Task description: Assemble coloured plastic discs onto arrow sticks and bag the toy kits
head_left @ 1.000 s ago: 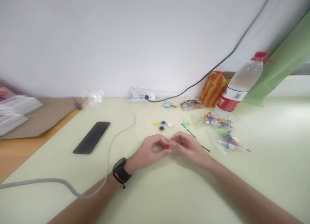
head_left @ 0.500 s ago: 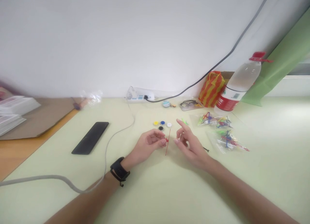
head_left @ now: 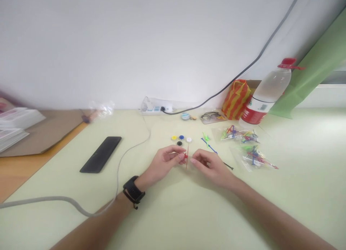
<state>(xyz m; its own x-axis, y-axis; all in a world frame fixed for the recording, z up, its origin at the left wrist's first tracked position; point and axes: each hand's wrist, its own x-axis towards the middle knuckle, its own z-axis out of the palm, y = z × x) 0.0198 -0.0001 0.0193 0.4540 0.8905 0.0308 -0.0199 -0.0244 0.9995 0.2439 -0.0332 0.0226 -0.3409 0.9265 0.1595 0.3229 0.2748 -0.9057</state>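
My left hand (head_left: 169, 159) pinches a small red plastic piece (head_left: 186, 156) between thumb and fingers. A thin red blade (head_left: 187, 160) stands upright on its right side, slightly blurred. Just right of the blade is my right hand (head_left: 209, 165), apart from it, fingers curled in and no object visible in them. Behind the hands lie yellow (head_left: 173, 137), blue (head_left: 181, 137), white (head_left: 189, 139) and black (head_left: 179, 143) round discs. Beyond my right hand are a green plastic piece (head_left: 206, 137), a blue stick (head_left: 211, 146) and a black stick (head_left: 227, 166).
Clear bags of coloured parts (head_left: 255, 158) lie to the right, near a large bottle (head_left: 266, 95) and a striped bag (head_left: 236, 99). Glasses (head_left: 212, 116) and a power strip (head_left: 159, 108) are along the wall. A black phone-like slab (head_left: 101, 154) and a grey cable (head_left: 119, 170) occupy the left.
My right hand's raised index finger has curled in, and the hand has shifted slightly left toward the red blade, uncovering the blue stick. The blade appears slightly turned and shorter.
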